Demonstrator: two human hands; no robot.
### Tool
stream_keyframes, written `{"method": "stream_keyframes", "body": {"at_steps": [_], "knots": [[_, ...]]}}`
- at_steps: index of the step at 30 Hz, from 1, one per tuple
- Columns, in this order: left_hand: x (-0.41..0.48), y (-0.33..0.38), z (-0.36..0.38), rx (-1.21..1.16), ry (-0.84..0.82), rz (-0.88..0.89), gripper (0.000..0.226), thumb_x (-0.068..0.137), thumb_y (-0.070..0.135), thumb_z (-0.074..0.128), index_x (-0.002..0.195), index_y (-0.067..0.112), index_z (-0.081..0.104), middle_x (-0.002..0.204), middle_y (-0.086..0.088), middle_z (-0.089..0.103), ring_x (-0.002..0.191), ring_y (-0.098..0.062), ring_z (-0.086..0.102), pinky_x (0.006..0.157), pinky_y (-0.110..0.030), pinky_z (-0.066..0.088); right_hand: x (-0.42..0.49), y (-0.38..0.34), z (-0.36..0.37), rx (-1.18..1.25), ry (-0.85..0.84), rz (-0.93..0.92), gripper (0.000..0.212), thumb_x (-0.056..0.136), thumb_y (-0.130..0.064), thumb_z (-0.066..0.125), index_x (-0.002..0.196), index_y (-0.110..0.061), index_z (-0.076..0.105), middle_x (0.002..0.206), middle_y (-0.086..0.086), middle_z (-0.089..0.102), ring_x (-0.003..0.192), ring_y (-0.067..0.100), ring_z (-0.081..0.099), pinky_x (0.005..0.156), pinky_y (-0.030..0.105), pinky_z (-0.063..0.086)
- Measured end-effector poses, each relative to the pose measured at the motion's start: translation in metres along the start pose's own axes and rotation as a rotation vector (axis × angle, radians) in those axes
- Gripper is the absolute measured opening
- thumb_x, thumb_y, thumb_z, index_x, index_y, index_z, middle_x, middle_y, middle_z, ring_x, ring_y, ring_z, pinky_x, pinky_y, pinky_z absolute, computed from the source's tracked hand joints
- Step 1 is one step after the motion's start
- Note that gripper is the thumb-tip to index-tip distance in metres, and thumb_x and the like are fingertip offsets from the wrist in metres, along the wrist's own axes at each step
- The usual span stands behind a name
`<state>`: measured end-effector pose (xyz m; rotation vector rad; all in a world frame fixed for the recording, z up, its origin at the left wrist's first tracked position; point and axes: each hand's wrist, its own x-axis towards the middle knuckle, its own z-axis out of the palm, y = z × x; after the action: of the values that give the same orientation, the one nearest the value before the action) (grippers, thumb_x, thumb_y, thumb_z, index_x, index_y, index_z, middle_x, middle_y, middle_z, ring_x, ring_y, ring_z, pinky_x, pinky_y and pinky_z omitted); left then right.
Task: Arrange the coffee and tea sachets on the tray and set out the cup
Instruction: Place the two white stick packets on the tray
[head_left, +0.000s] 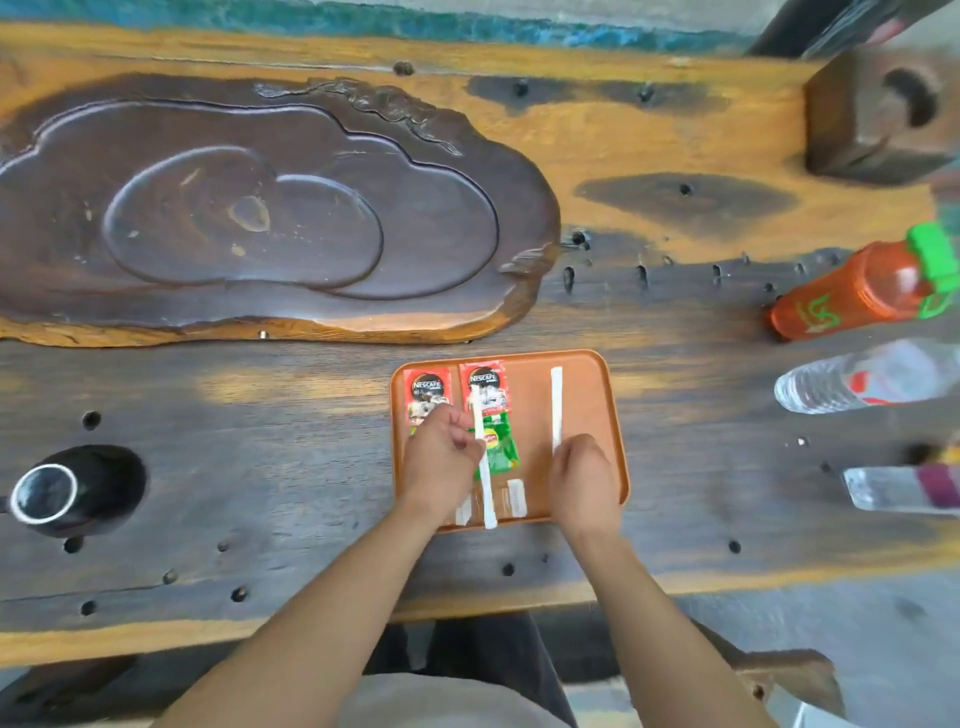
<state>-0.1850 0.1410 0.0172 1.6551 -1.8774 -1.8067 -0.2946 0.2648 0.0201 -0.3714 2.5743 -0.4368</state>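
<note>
The person's two forearms are reaching out from the near edge of the surface (218, 364) toward the orange tray (597, 415). The left hand (441, 460) is hovering over the tray's left half, its fingers (462, 431) pinching a long white stick sachet (483, 457) that is lying across a green tea sachet (498, 447). The right hand (584, 478) is sitting on the tray's right half, fingers curled on the near end of a second white stick sachet (556, 405). Two red coffee sachets (457, 389) are lying side by side along the tray's far edge. The black cup (47, 493) is standing well to the tray's left, untouched. The sachet-arranging step seems to be in hand; next, both sticks probably need laying straight, then the cup needs fetching across.
</note>
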Motion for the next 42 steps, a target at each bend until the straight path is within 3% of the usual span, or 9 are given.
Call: {"method": "stream_keyframes", "body": {"at_steps": [2, 7, 13, 18, 20, 22, 25, 30, 42], "knots": [[0.002, 0.012, 0.028, 0.051, -0.045, 0.044, 0.019, 0.084, 0.004, 0.070, 0.094, 0.017, 0.062, 0.079, -0.001, 0.069, 0.076, -0.015, 0.065, 0.070, -0.024, 0.049, 0.018, 0.015, -0.004, -0.046, -0.035, 0.036, 0.022, 0.098, -0.010, 0.040, 0.087, 0.000, 0.057, 0.086, 0.017, 0.069, 0.077, 0.037, 0.065, 0.064, 0.038, 0.053], [0.014, 0.028, 0.074, 0.234, -0.082, 0.094, 0.020, 0.081, 0.001, 0.067, 0.088, 0.017, 0.057, 0.073, 0.005, 0.062, 0.075, -0.020, 0.062, 0.066, -0.027, 0.045, 0.044, 0.033, -0.014, -0.139, -0.117, -0.036, 0.019, 0.098, -0.013, 0.042, 0.083, -0.010, 0.052, 0.092, 0.017, 0.067, 0.086, 0.039, 0.064, 0.063, 0.034, 0.040], [0.025, 0.032, 0.091, 0.586, -0.085, 0.268, 0.018, 0.087, 0.001, 0.059, 0.103, 0.008, 0.055, 0.088, -0.012, 0.065, 0.079, -0.030, 0.062, 0.063, -0.032, 0.038, 0.054, 0.045, -0.025, -0.216, -0.089, -0.133, 0.010, 0.099, -0.017, 0.047, 0.102, -0.010, 0.053, 0.098, 0.011, 0.066, 0.090, 0.037, 0.064, 0.064, 0.035, 0.039], [0.021, 0.025, 0.090, 0.786, -0.060, 0.366, 0.013, 0.088, 0.003, 0.057, 0.101, 0.006, 0.055, 0.094, -0.014, 0.062, 0.082, -0.034, 0.065, 0.060, -0.037, 0.046, 0.066, 0.062, -0.033, -0.198, -0.017, -0.489, 0.012, 0.090, -0.013, 0.062, 0.102, -0.015, 0.060, 0.103, 0.004, 0.062, 0.098, 0.031, 0.057, 0.075, 0.039, 0.047], [0.017, 0.021, 0.086, 0.827, -0.026, 0.489, 0.016, 0.087, 0.009, 0.061, 0.103, 0.009, 0.060, 0.102, -0.009, 0.059, 0.093, -0.029, 0.060, 0.066, -0.039, 0.050, 0.075, 0.068, -0.037, -0.229, -0.079, -0.615, 0.037, 0.087, -0.017, 0.070, 0.122, -0.019, 0.059, 0.129, -0.002, 0.059, 0.124, 0.025, 0.050, 0.093, 0.037, 0.042], [0.016, 0.012, 0.081, 0.876, -0.042, 0.648, 0.029, 0.084, 0.016, 0.066, 0.113, 0.012, 0.063, 0.118, -0.005, 0.058, 0.113, -0.026, 0.053, 0.089, -0.040, 0.052, 0.084, 0.071, -0.041, -0.267, -0.177, -0.696, 0.061, 0.087, -0.024, 0.072, 0.143, -0.023, 0.046, 0.155, -0.009, 0.040, 0.148, 0.016, 0.025, 0.107, 0.032, 0.026], [0.018, 0.000, 0.071, 1.025, -0.187, 0.699, 0.066, 0.090, 0.038, 0.060, 0.149, 0.014, 0.041, 0.162, -0.003, 0.032, 0.152, -0.024, 0.019, 0.124, -0.041, 0.016, 0.095, 0.075, -0.048, -0.400, -0.290, -0.759, 0.075, 0.093, -0.035, 0.065, 0.155, -0.027, 0.024, 0.165, -0.014, 0.013, 0.152, 0.009, -0.006, 0.113, 0.032, 0.008], [0.020, -0.007, 0.065, 1.173, -0.280, 0.653, 0.086, 0.095, 0.053, 0.048, 0.160, 0.014, 0.007, 0.170, -0.002, -0.002, 0.155, -0.021, -0.014, 0.124, -0.041, -0.007, 0.103, 0.079, -0.052, -0.511, -0.344, -0.773, 0.079, 0.095, -0.042, 0.060, 0.158, -0.029, 0.014, 0.165, -0.018, 0.003, 0.151, 0.007, -0.015, 0.119, 0.035, 0.000], [0.023, -0.008, 0.071, 1.147, -0.268, 0.603, 0.086, 0.096, 0.055, 0.045, 0.160, 0.016, 0.002, 0.169, 0.000, -0.006, 0.153, -0.017, -0.019, 0.124, -0.039, -0.008, 0.095, 0.085, -0.048, -0.521, -0.308, -0.775, 0.075, 0.096, -0.048, 0.053, 0.157, -0.026, 0.015, 0.165, -0.015, 0.002, 0.151, 0.009, -0.016, 0.122, 0.038, 0.003]]}}
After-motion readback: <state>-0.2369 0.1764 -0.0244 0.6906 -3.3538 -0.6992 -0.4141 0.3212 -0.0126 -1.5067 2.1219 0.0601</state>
